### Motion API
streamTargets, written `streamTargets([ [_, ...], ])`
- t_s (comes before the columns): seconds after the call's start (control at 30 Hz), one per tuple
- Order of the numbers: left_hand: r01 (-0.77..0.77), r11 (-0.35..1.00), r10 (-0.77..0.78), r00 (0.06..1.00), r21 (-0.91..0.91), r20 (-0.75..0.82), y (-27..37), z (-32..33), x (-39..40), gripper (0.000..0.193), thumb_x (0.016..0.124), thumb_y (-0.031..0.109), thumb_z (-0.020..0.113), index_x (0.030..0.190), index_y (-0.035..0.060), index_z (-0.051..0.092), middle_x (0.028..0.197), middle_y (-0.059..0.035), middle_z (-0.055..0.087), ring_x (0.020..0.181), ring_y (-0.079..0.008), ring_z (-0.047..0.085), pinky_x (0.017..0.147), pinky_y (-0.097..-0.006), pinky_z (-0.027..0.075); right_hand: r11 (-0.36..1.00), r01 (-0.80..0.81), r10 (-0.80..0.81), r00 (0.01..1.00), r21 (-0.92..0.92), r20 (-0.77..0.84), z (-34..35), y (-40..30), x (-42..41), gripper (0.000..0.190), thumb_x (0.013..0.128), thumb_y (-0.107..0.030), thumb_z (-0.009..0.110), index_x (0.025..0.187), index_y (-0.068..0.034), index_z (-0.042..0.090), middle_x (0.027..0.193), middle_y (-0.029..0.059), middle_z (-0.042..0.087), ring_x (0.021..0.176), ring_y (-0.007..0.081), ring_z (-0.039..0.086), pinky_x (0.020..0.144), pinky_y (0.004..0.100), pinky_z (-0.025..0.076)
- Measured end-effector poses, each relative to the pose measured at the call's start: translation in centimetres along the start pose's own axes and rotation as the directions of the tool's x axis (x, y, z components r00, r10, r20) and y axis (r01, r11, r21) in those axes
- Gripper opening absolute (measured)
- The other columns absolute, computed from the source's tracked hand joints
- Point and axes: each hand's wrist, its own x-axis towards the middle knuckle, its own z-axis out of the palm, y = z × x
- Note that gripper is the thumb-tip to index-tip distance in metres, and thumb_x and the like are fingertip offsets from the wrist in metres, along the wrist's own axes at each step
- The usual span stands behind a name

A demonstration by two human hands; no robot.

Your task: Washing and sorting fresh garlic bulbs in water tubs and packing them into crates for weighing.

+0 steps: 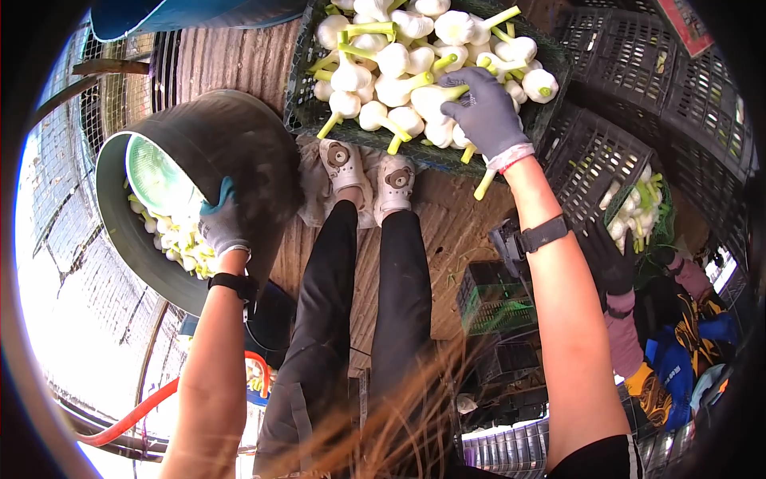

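My left hand (224,218), in a grey glove with teal fingertips, grips the rim of a large dark barrel (239,143) that leans toward the left. Inside the barrel are a pale green perforated basket (157,173) and many trimmed garlic bulbs (182,248). My right hand (486,114), in a grey glove, is over a mesh-lined crate (383,139) heaped with garlic. Its thumb and forefinger lie either side of the green stem of one garlic bulb (428,103); whether they pinch it is unclear. One bulb's stem (483,185) sticks out past the crate's near edge.
Black plastic crates (604,161) stand to the right, near a green net of garlic (637,209). A co-worker's dark-gloved hand (607,257) is beside them. A small dark crate (494,293) sits right of my legs. A red hose (137,413) curves at lower left.
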Motion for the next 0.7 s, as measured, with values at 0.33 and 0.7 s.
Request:
streamTargets([
  [0.33, 0.059, 0.996, -0.056, 0.997, -0.062, 0.05, 2.3, -0.8, -1.1, 0.067, 0.079, 0.056, 0.074, 0.102, -0.0069, 0.069, 0.093, -0.0296, 0.07, 0.091, -0.0453, 0.066, 0.08, -0.046, 0.05, 0.953, 0.008, 0.047, 0.984, -0.302, 0.174, 0.0, -1.2, 0.4, 0.056, 0.067, -0.02, 0.085, 0.118, -0.011, 0.062, 0.121, 0.0128, 0.057, 0.113, 0.0305, 0.058, 0.097, 0.0421, 0.049],
  [0.7, 0.017, 1.0, -0.016, 0.999, -0.021, 0.03, 1.3, -0.6, -0.6, 0.059, 0.083, 0.051, 0.072, 0.102, -0.0049, 0.07, 0.095, -0.0253, 0.071, 0.09, -0.043, 0.068, 0.078, -0.0457, 0.052, 0.917, 0.198, -0.17, 0.979, -0.346, 0.11, 2.4, -6.1, -3.0, 0.03, 0.08, -0.017, 0.069, 0.11, -0.017, 0.068, 0.106, 0.0105, 0.062, 0.097, 0.0289, 0.062, 0.079, 0.0385, 0.054],
])
